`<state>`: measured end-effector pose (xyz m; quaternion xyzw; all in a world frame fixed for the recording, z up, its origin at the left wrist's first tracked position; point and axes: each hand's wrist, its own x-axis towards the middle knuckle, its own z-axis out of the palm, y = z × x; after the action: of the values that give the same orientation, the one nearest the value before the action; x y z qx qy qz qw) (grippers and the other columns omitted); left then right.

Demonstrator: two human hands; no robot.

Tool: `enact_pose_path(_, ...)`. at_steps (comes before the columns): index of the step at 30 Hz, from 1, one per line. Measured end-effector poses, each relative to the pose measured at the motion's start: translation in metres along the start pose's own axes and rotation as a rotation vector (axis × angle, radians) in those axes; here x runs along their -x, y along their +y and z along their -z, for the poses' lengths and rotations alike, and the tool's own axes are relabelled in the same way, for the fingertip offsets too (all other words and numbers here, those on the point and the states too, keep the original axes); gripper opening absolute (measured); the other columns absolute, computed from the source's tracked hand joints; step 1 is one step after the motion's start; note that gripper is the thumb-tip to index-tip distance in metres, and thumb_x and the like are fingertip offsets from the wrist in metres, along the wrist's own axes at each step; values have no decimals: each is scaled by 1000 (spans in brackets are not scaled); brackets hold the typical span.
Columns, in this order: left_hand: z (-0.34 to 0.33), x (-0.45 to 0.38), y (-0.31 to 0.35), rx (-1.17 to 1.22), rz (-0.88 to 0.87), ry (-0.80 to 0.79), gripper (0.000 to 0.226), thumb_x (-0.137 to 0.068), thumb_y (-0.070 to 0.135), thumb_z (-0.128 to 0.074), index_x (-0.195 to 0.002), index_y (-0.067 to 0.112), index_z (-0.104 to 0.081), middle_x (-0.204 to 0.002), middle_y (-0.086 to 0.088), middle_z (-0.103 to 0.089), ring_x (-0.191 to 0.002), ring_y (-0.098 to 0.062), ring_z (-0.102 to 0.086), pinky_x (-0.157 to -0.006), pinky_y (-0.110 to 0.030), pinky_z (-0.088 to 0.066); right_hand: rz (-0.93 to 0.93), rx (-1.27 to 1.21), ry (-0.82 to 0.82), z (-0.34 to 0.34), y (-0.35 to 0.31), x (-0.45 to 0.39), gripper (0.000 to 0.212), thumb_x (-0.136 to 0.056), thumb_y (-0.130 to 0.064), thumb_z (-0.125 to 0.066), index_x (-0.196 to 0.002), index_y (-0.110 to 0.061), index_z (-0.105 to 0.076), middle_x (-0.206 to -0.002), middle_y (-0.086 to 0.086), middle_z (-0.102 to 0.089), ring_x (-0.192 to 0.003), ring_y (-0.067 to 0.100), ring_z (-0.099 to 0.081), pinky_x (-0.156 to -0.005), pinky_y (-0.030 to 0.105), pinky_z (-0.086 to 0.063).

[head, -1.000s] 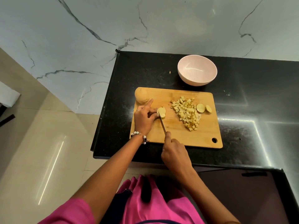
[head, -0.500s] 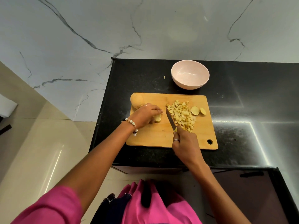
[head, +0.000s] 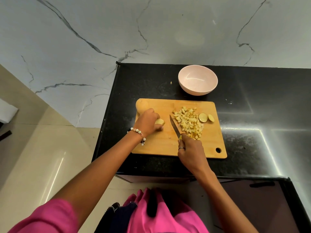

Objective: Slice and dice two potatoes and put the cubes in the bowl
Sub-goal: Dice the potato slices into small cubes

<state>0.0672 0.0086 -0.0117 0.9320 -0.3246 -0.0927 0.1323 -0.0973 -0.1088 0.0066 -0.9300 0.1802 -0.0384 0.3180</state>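
Left hand (head: 146, 122) fingers curled round pale cut potato piece (head: 159, 122) at nine o'clock of rectangular wooden cutting board (head: 161, 145), right hand (head: 190, 148) gripping steel-bladed knife (head: 175, 126), yellow potato cubes (head: 189, 122) piled centre-right, whole potato (head: 141, 105) at eleven o'clock, empty pink round bowl (head: 197, 80) at twelve o'clock on black desk (head: 252, 115).

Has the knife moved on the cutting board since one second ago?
Yes. The knife, held by the right hand, went right across the cutting board, away from the potato piece and up to the pile of cubes.
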Motion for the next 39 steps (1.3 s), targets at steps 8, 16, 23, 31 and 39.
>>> enact_pose_path(8, 1, -1, 0, 82, 82, -107, 67, -75, 27, -77, -136, 18, -49, -119, -8, -48, -108, -22, -50, -92, -29, -44, 69, 234, -93, -24, 4, -6, 50, -95, -13, -39, -143, -3, -31, -98, 18, -63, -86, 36, -58, -62, 34, -34)
enact_pose_path(16, 0, -2, -2, 106, 78, -50, 59, -76, 27, -76, -131, 19, -55, -114, -5, -53, -102, -18, -52, -88, -27, -44, 136, 277, -105, -27, 6, -9, 51, -95, -14, -39, -144, -4, -30, -98, 19, -62, -84, 36, -57, -61, 32, -30)
enact_pose_path(23, -1, -2, -2, 140, 89, -34, 58, -76, 28, -76, -129, 17, -56, -115, -6, -54, -103, -19, -52, -91, -28, -45, 136, 237, -91, -14, 3, -13, 49, -96, -13, -39, -144, -4, -32, -93, 19, -64, -83, 34, -57, -63, 34, -32)
enact_pose_path(31, -5, 1, 1, 184, 109, 21, 54, -81, 37, -70, -130, 18, -56, -115, -6, -51, -105, -18, -49, -89, -27, -43, 100, 252, -66, -28, -6, -14, 51, -97, -15, -37, -145, -3, -28, -98, 18, -64, -87, 34, -58, -66, 35, -36)
enact_pose_path(39, -8, -2, 0, 201, 106, 26, 52, -80, 35, -71, -126, 15, -59, -115, -7, -54, -105, -19, -51, -91, -32, -45, 92, 422, -77, -39, -16, -11, 55, -93, -5, -34, -146, 1, -19, -103, 20, -59, -85, 37, -58, -62, 35, -32)
